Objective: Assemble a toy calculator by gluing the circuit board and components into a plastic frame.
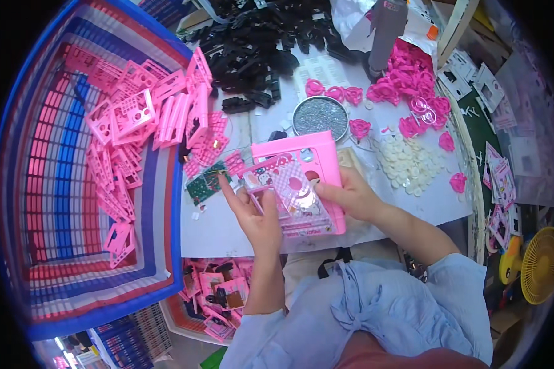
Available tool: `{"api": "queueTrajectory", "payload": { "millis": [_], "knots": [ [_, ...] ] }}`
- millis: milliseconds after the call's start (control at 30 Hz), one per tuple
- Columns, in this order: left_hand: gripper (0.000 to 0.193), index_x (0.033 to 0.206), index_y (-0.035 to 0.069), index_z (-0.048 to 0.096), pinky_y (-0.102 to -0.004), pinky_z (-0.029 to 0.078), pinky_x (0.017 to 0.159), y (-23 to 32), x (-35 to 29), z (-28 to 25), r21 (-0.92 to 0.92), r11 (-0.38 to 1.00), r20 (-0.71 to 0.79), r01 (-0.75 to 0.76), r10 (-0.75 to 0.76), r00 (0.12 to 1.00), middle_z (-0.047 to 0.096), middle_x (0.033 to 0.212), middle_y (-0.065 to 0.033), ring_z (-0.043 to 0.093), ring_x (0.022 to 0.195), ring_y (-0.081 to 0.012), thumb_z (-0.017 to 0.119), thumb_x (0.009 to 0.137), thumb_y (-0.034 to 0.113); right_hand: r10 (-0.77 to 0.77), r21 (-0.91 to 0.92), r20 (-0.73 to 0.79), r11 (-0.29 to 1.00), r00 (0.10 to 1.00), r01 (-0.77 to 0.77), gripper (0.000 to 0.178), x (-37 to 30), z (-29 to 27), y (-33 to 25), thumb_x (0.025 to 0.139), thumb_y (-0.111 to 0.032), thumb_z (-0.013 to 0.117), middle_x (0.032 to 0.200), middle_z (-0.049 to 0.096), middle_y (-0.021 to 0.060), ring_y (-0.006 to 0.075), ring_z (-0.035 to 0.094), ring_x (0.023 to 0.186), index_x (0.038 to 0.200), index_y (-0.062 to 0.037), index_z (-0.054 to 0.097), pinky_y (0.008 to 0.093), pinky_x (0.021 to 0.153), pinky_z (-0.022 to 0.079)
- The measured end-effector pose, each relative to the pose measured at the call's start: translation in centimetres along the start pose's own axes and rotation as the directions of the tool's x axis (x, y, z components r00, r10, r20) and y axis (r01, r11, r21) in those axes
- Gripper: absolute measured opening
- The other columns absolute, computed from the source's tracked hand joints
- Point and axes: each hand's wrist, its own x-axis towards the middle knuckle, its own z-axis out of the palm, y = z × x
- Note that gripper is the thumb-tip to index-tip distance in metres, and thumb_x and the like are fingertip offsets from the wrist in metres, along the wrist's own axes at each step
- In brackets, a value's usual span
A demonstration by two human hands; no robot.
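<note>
In front of my body, both hands hold a pink plastic casing with round and oblong cutouts, and a shiny printed panel lies over its front. My right hand grips the casing's right side, thumb on the front. My left hand has its thumb against the printed panel's left part; its index finger stretches up beside a green circuit board with thin wires. Other fingers of that hand are partly hidden behind the panel. Small pink pieces lie on the table beyond the board.
At left stands a blue-rimmed striped basket holding pink panels. Black parts, a round tin of small metal pieces, pink coiled parts and cream discs cover the table. A grey upright tool and yellow fan stand right.
</note>
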Motion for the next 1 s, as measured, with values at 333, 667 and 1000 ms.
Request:
{"api": "queueTrajectory", "payload": {
  "millis": [333, 667, 1000],
  "knots": [
    [0.118, 0.16, 0.003, 0.014, -0.0255, 0.049, 0.073, 2.6, -0.1, 0.4, 0.381, 0.92, 0.293, -0.095, -0.023, 0.956, 0.047, 0.124, -0.0101, 0.055, 0.09, -0.0149, 0.087, 0.068, 0.009, 0.012, 0.094, -0.049, 0.996, 0.999, -0.007, 0.051, -1.3, -1.1, 0.2, 0.102, -0.033, 0.06, 0.119, 0.063, 0.0077, 0.0109, 0.058, 0.108, 0.139, 0.0002, 0.048, 0.0301, 0.091, 0.05],
    [0.112, 0.161, 0.006, 0.013, -0.0396, 0.05, 0.094, 0.7, -1.0, 0.7, 0.36, 0.925, 0.277, 0.124, -0.233, 0.932, 0.039, 0.14, -0.0169, 0.051, 0.124, -0.029, 0.084, 0.074, 0.016, -0.138, -0.25, 0.013, 0.959, 0.99, 0.137, 0.062, -2.0, -1.4, -0.7, 0.096, -0.033, 0.07, 0.12, 0.064, 0.0071, 0.0125, 0.06, 0.105, 0.142, -0.0013, 0.045, 0.0303, 0.09, 0.05],
    [0.113, 0.161, 0.007, 0.013, -0.0305, 0.05, 0.082, -0.1, -1.2, 0.4, 0.354, 0.915, 0.255, 0.194, -0.294, 0.921, 0.037, 0.144, -0.0154, 0.053, 0.116, -0.0243, 0.083, 0.072, 0.015, -0.18, -0.386, 0.106, 0.899, 0.978, 0.208, 0.061, -1.9, -1.6, -2.9, 0.091, -0.028, 0.074, 0.11, 0.069, 0.0076, 0.013, 0.065, 0.092, 0.14, -0.0022, 0.048, 0.0309, 0.084, 0.052]
  ]
}}
